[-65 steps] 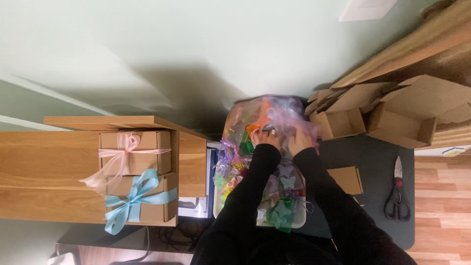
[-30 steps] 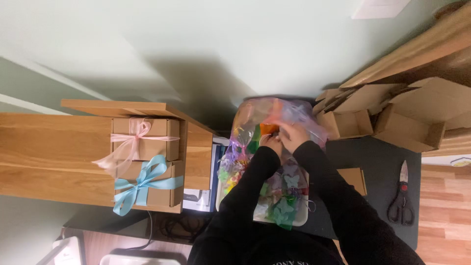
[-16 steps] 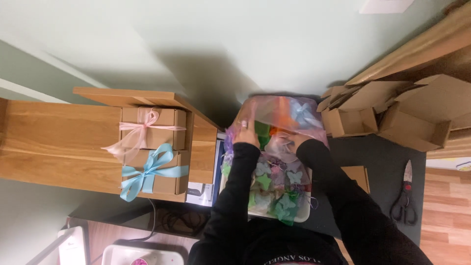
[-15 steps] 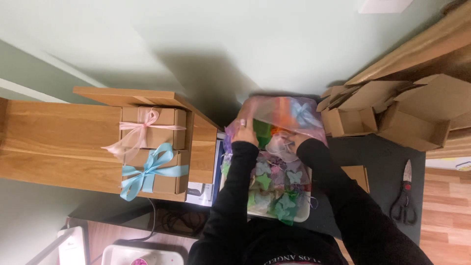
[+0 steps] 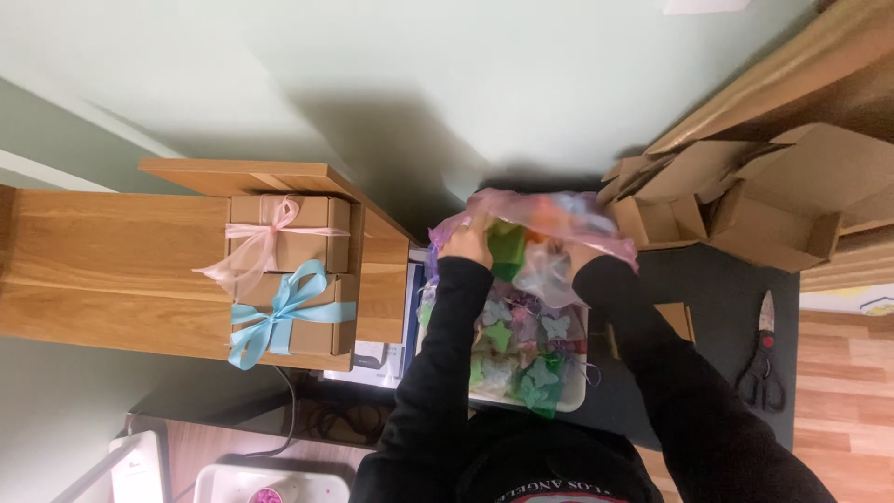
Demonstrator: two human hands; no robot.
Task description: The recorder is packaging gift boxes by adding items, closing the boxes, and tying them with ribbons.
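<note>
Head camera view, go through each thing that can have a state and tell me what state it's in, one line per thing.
Clear plastic bag: held open at its mouth, full of colourful pieces.
Left hand: gripping the bag's left edge.
Right hand: mostly hidden inside the bag's mouth.
Pink-ribboned box: closed, tied.
Blue-ribboned box: closed, tied.
Cardboard boxes: open, unfolded.
Scissors: lying on the dark table; blades shut.

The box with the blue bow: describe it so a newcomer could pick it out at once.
Start at the oak wooden shelf on the left of the view. Two brown cardboard gift boxes sit side by side on it. The nearer brown cardboard box with the light blue ribbon bow is the one; its neighbour, the box with the pale pink ribbon, sits farther away.
</note>
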